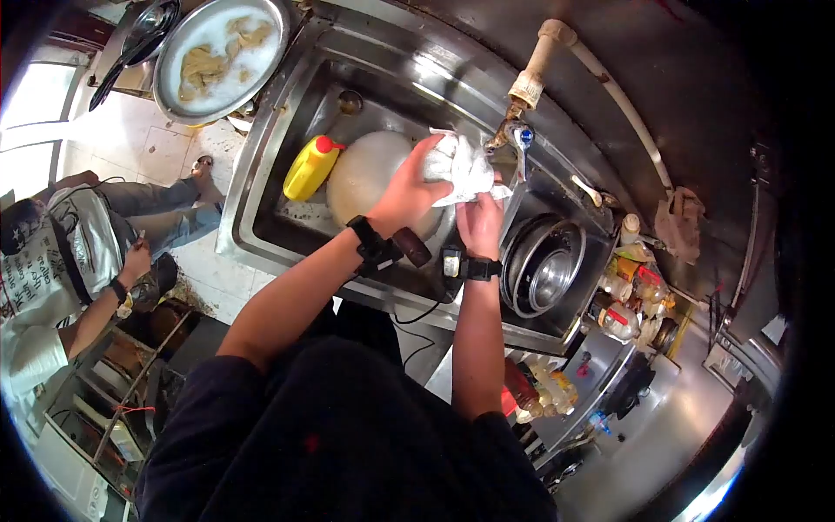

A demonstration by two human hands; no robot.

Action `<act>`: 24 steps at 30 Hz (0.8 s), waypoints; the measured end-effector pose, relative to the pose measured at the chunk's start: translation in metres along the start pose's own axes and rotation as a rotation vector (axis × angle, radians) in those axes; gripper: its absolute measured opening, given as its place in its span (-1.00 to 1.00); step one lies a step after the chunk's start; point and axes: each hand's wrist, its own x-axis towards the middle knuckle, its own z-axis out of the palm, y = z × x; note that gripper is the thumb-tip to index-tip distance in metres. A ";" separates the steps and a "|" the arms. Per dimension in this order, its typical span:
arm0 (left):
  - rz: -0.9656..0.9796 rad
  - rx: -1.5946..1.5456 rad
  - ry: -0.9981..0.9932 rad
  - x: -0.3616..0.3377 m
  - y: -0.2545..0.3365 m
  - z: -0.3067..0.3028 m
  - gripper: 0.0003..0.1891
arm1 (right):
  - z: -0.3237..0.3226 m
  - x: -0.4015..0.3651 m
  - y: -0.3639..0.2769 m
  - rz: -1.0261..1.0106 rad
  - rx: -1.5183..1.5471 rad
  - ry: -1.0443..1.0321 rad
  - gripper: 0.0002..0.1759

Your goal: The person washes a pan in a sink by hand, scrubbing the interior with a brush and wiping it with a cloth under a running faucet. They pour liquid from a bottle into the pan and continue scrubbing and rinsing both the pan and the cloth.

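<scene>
Observed at the sink (pixel 261 165): both hands are over the basin, just in front of the tap (pixel 519 137) on the sink's back edge.

Left hand (pixel 409 193): fingers are curled shut around the upper part of a white cloth (pixel 459 163), gripping it from the side. A black band sits on the wrist.

Right hand (pixel 481 222): it is below the left hand, with fingers closed on the lower end of the same cloth. This wrist also carries a black band with a small unit attached.

Cloth: it is bunched and crumpled, held between the two hands above the basin and close beside the tap spout. Whether it touches the spout cannot be told.

Inside the sink: a yellow bottle (pixel 309 168) with a red cap lies on its side at the end farthest from the tap. A pale round bowl (pixel 365 174) sits just beside the bottle, partly under the left hand.

Beside the sink: a stack of metal bowls (pixel 544 270) stands in the next compartment past the tap. Several small bottles (pixel 628 300) are crowded beyond that stack. A large round pan (pixel 222 52) holding pale food rests off the sink's far corner. A white pipe (pixel 557 52) rises from the tap along the wall.

Another person (pixel 61 270) sits on the floor well apart from the sink.
</scene>
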 end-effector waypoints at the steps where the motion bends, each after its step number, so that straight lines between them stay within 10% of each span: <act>1: 0.028 0.073 0.024 0.001 0.000 0.000 -0.25 | 0.001 -0.001 -0.001 0.010 0.018 0.046 -0.60; 6: -0.033 0.029 0.071 0.015 -0.013 0.006 -0.27 | 0.006 0.007 0.005 -0.167 -0.502 0.104 -0.59; 8: -0.038 0.178 0.108 0.017 -0.013 0.008 -0.34 | 0.011 0.009 0.006 0.046 0.067 0.289 -0.56; 17: -0.060 0.249 0.138 0.016 -0.017 0.009 -0.49 | 0.014 0.008 0.007 0.143 0.352 0.248 -0.61; 24: -0.015 0.307 -0.039 0.019 -0.012 -0.001 -0.52 | 0.039 0.019 0.000 0.064 -0.015 0.137 -0.62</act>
